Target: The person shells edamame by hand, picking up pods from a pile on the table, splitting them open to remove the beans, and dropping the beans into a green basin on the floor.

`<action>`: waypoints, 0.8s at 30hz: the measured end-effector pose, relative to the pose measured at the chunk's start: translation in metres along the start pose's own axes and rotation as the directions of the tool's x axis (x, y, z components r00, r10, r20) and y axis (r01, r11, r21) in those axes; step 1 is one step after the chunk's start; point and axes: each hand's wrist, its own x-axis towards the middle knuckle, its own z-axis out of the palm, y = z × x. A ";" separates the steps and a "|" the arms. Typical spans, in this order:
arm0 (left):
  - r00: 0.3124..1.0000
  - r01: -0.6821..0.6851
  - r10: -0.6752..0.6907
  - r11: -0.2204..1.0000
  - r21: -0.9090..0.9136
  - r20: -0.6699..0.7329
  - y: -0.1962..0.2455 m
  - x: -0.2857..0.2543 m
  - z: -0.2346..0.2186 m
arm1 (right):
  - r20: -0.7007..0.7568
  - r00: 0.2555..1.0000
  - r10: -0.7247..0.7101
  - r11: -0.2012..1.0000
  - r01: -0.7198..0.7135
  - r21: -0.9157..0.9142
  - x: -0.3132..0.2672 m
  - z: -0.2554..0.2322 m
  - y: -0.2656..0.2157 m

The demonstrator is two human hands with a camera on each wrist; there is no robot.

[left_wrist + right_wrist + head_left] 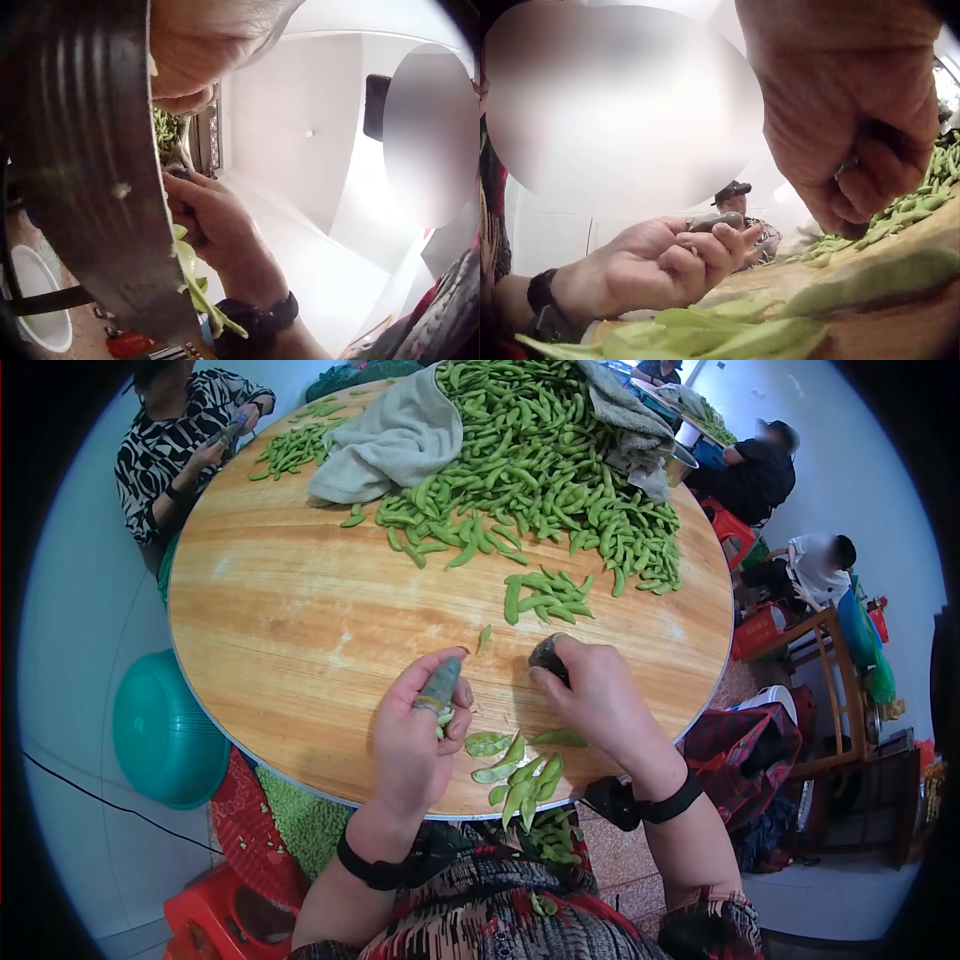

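My left hand (408,735) is palm up over the table's near edge, a grey-green cover (438,685) on its thumb. Its fingers curl around a few pale shelled beans (443,722). To the right, my right hand (598,685) is bent down low over the wood with its fingers curled; a dark cover (547,657) shows at its fingertips, and no pod shows in its grasp. A small pod (485,638) lies on the table between the hands. Several flat, opened-looking green pods (522,785) lie at the near edge, below and between the wrists.
A large heap of green soybean pods (530,450) with grey cloth (390,440) covers the far side of the round wooden table (280,580). A smaller bunch of pods (548,595) lies nearer. Shelled beans (310,815) fill a container below; a green basin (170,730) stands left. Other people sit around.
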 end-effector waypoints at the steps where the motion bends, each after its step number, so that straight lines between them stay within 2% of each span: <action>1: 1.000 -0.002 0.002 1.000 -0.001 0.000 0.003 -0.001 0.000 | -0.001 1.000 -0.002 1.000 0.002 -0.001 0.004 -0.002 -0.004; 3: 1.000 -0.014 0.013 0.999 -0.032 -0.020 0.009 -0.005 0.000 | 0.004 0.997 -0.082 0.992 0.082 -0.096 0.016 -0.003 -0.014; 7: 0.999 -0.022 0.021 1.000 -0.004 -0.025 0.022 -0.016 0.004 | 0.063 0.997 -0.053 0.983 0.063 -0.172 0.050 0.024 -0.022; 9: 0.999 0.013 -0.013 1.000 0.010 -0.040 0.029 -0.018 0.006 | 0.039 0.991 -0.128 0.964 0.133 -0.229 0.061 0.041 -0.022; 11: 0.999 0.018 -0.018 1.000 0.019 -0.036 0.037 -0.016 0.006 | 0.055 0.990 -0.131 0.964 0.140 -0.226 0.062 0.043 -0.021; 13: 0.999 0.028 -0.027 0.999 0.027 -0.037 0.043 -0.015 0.002 | 0.077 0.988 -0.132 0.964 0.146 -0.220 0.056 0.038 -0.021; 16: 0.999 0.051 -0.051 0.998 0.027 -0.004 0.051 -0.008 0.002 | 0.051 0.992 -0.112 0.986 0.117 -0.121 0.057 0.024 -0.018; 18: 0.999 0.034 -0.034 0.999 -0.020 -0.001 0.052 -0.006 0.006 | -0.048 0.992 -0.113 0.993 0.115 0.025 0.060 0.022 -0.016; 19: 0.999 0.033 -0.033 0.999 -0.013 0.001 0.052 -0.005 0.007 | -0.054 0.992 -0.113 0.993 0.114 0.030 0.059 0.025 -0.019; 21: 0.999 0.013 -0.014 0.999 -0.033 -0.040 0.047 0.000 0.008 | 0.090 0.978 -0.190 0.977 0.197 -0.078 0.055 0.032 -0.027; 22: 0.999 0.008 -0.009 1.000 -0.025 -0.033 0.043 0.004 0.007 | 0.079 0.978 -0.192 0.977 0.198 -0.076 0.054 0.033 -0.027; 24: 0.989 0.012 -0.013 1.000 -0.009 -0.145 0.032 0.007 0.002 | 0.077 0.974 -0.212 0.976 0.207 0.059 0.051 0.033 -0.028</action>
